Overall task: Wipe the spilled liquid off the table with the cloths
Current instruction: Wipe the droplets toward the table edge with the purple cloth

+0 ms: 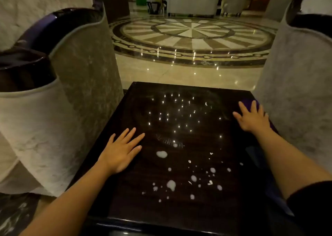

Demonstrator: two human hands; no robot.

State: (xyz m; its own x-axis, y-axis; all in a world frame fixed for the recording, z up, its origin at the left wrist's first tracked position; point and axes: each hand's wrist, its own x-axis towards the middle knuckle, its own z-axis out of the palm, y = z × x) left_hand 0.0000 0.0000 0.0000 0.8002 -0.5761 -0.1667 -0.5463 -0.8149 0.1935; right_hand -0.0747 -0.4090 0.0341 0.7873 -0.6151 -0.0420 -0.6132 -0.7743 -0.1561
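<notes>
A dark glossy table (140,205) fills the middle of the view. White drops and small puddles of spilled liquid (171,184) dot its near half, with a larger blob further up. My left hand (120,151) lies flat on the table's left side, fingers spread, holding nothing. My right hand (252,118) rests with fingers apart on a purple cloth (248,103) at the table's far right edge; most of the cloth is hidden under the hand. A dark cloth-like shape (255,154) lies along the right edge under my right forearm, hard to make out.
A pale upholstered armchair (53,118) with a dark trim stands tight against the table's left side. Another pale chair (296,91) flanks the right. Beyond the table's far edge lies polished marble floor (192,36) with a round inlay.
</notes>
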